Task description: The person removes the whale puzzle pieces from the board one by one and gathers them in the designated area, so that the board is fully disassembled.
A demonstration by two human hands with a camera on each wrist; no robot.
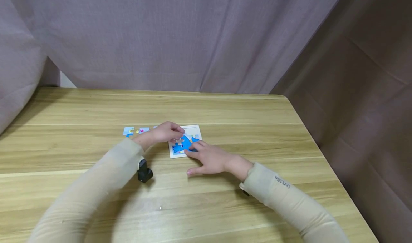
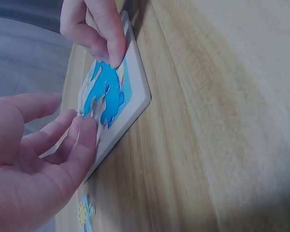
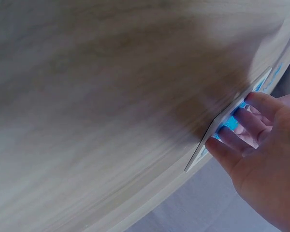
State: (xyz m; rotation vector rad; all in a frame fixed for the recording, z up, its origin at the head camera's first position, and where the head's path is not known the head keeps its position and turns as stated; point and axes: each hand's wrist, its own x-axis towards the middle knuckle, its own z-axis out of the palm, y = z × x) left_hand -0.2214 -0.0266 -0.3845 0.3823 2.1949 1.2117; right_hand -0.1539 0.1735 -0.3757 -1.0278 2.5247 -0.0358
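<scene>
A white-bordered tray puzzle (image 1: 170, 154) lies on the table, with a blue dolphin-like animal (image 2: 108, 89) on its assembled pieces. My left hand (image 1: 166, 131) is over the puzzle's left side. In the left wrist view its loosely bent fingers (image 2: 81, 145) touch the picture near the animal's head, with the thumb apart from them. My right hand (image 1: 212, 159) reaches in from the right. Its spread fingers (image 3: 253, 123) rest on the puzzle's near right part, and its thumb sticks out over the table. Both hands cover parts of the picture.
Loose puzzle pieces (image 1: 128, 130) lie left of the tray, partly behind the left wrist. A tiny white speck (image 1: 160, 208) sits on the wooden table (image 1: 206, 214). Grey curtains (image 1: 161, 39) hang behind the table and along its right side.
</scene>
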